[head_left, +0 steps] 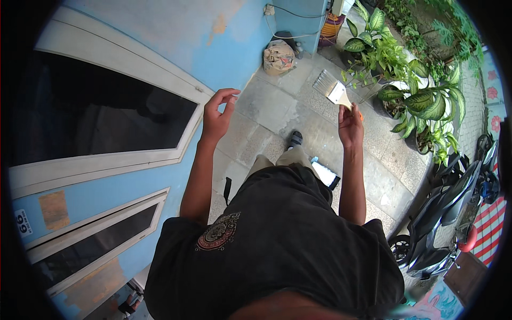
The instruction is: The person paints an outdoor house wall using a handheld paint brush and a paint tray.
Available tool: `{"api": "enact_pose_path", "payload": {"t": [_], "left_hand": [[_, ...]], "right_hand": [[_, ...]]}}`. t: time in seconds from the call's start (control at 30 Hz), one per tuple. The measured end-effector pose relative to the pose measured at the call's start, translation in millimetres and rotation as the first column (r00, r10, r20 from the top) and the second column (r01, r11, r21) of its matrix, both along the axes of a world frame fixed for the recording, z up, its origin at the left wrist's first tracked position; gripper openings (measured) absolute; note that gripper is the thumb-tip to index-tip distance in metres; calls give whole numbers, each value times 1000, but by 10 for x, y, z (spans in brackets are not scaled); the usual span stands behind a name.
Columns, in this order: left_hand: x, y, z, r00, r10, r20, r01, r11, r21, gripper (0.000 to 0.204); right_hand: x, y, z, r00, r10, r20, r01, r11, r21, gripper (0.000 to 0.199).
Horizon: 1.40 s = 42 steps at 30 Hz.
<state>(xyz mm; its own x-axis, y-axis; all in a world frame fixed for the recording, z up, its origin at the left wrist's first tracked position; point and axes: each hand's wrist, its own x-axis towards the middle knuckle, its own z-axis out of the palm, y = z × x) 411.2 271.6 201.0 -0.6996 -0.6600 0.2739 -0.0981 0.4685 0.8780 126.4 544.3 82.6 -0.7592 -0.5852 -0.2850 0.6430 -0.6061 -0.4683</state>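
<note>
My right hand (351,128) is closed round the pale handle of a wide paintbrush (337,95), its bristles pointing up and to the left over the tiled floor. A small orange thing shows beside those fingers; I cannot make out what it is. My left hand (216,118) is raised near the light blue wall (234,58) and the corner of a white window frame (200,98). Its thumb and bent forefinger are apart, and nothing shows between them. On the floor by my legs lies a white, tray-like thing (324,173) with a dark edge, partly hidden by my body.
Potted leafy plants (426,101) line the right side of the tiled floor (266,104). A crumpled brown bag (278,57) stands in the far corner by the wall, below a hanging cable (293,36). A parked motorcycle (445,205) stands at the right.
</note>
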Motion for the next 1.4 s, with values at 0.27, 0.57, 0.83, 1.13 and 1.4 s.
{"api": "enact_pose_path", "payload": {"t": [0.27,0.57,0.83,1.13,1.4], "left_hand": [[-520,-804,11,996,86,27,-86,996,2,16],[-357,-2051,-94,995,60,83,-57,997,-47,14],[-260,-3069,-578,977,-169,128,164,985,49,15],[-48,-3238,-1434,947,-230,225,204,970,134,16],[244,-3238,-2048,953,-225,204,182,961,209,19]], "right_hand": [[-638,-1606,-124,988,151,38,-150,988,-19,25],[-106,-3112,-732,976,138,167,-148,988,50,27],[404,-4519,-1272,979,11,202,-18,999,33,21],[663,-5382,-1865,972,26,232,13,986,-165,17],[824,-6008,-2478,970,92,224,-38,971,-235,17]]}}
